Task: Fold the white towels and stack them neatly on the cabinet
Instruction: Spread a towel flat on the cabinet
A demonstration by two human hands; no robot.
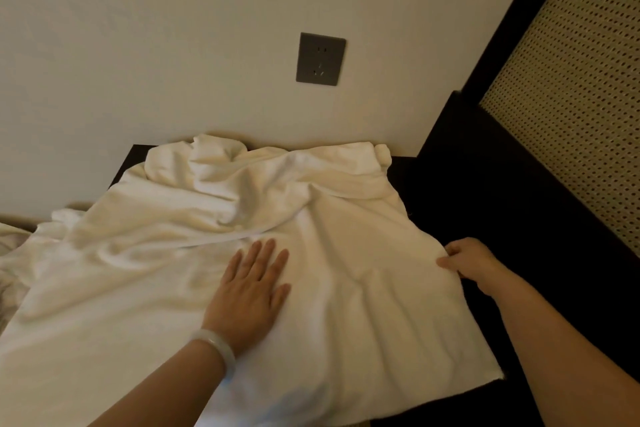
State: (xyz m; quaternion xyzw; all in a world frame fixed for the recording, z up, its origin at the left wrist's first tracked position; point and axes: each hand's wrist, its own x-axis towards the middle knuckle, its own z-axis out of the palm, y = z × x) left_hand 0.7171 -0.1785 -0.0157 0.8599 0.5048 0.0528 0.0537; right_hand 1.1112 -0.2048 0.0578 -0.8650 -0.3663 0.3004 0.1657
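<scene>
White towel (346,322), one, lies on cabinet (485,218); left hand (247,291) flat, fingers (266,253) released; right hand (467,260) pinches edge.

head-worn view, close, forward and down over cabinet (450,204), facing wall (173,45)

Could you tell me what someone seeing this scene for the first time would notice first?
Most striking is the big white towel, rumpled at its far end, spread over the dark cabinet across the middle of the view. The left hand lies flat on it at centre, a pale bracelet on its wrist, while the right hand pinches the towel's right edge. A grey wall socket sits above.
</scene>
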